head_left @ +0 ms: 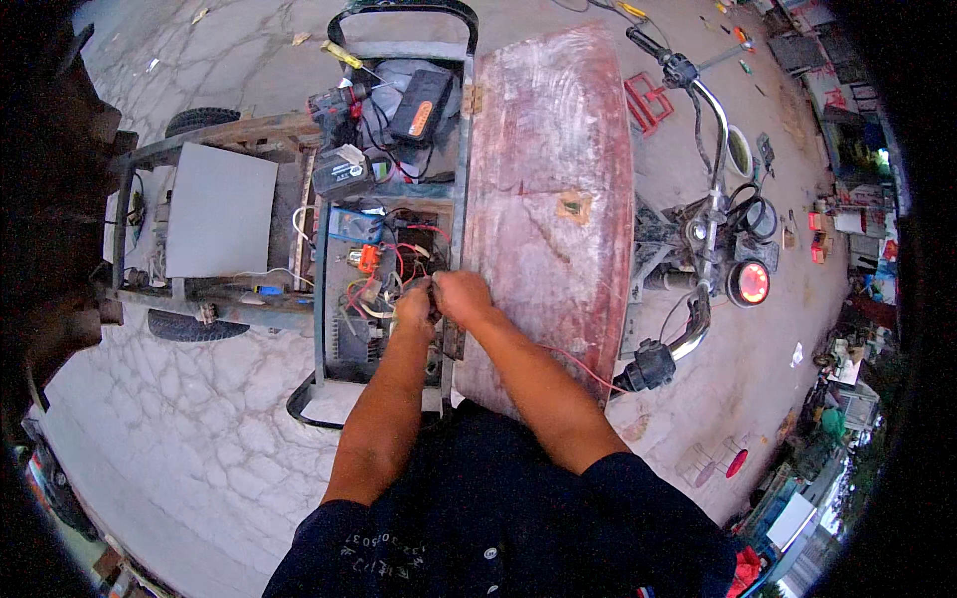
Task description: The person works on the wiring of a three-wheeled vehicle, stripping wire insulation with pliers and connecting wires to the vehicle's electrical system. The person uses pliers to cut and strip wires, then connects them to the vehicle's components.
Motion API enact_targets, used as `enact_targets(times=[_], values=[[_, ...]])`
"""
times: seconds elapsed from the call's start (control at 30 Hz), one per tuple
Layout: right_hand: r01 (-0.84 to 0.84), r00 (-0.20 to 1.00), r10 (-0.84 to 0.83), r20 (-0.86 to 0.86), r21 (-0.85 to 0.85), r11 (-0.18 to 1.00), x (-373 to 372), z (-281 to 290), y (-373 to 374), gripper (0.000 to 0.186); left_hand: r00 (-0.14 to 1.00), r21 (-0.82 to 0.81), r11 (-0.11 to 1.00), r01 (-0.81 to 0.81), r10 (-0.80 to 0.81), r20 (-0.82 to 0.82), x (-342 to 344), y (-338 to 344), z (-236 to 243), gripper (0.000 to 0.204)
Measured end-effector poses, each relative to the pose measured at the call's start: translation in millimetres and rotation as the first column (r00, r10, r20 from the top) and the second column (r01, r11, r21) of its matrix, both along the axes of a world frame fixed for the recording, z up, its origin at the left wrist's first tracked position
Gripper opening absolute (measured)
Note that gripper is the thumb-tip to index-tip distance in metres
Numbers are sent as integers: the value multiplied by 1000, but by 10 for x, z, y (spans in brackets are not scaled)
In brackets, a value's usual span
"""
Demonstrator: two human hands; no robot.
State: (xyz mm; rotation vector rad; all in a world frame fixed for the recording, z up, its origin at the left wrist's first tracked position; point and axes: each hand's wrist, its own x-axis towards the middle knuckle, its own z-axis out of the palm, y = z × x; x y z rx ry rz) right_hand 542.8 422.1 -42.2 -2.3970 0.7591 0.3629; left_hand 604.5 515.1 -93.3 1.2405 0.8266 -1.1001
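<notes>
Both my hands meet over the open compartment of a three-wheeled vehicle's frame. My left hand (416, 305) and my right hand (462, 297) are closed, fingertips pressed close together, among thin coloured wires (411, 261). What the fingers pinch is too small and hidden to make out. Just left of my left hand sits a finned metal box (351, 339). Beyond it are an orange connector (369, 260) and a blue box-shaped device (356, 226). A weathered reddish panel (548, 149), hinged to the frame, lies folded over to the right.
Toward the back, a cordless drill (337, 103), a yellow-handled screwdriver (344, 55), a black-and-orange case (419, 105) and a dark battery pack (343, 172) crowd the compartment. Handlebars (710, 209) with a lit red lamp (750, 284) stand right. A pale board (221, 211) covers part of the left frame.
</notes>
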Motion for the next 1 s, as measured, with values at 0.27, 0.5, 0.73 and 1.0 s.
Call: enact_targets(times=[0.27,0.5,0.73,1.0], values=[[85,996,-85,34,-1,996,0,58,18,24,1000,-109,994,19,-18,9,60,-45,-380,23],[95,937,-134,324,133,987,-192,1206,265,22,986,-323,931,168,-157,58,210,296,-1115,24],[328,703,-321,634,112,938,-1667,2631,424,8,996,-221,972,78,-84,-16,86,119,-332,9],[895,164,-924,346,341,287,-2963,2132,186,14,988,-137,978,155,-150,45,65,87,-94,8]])
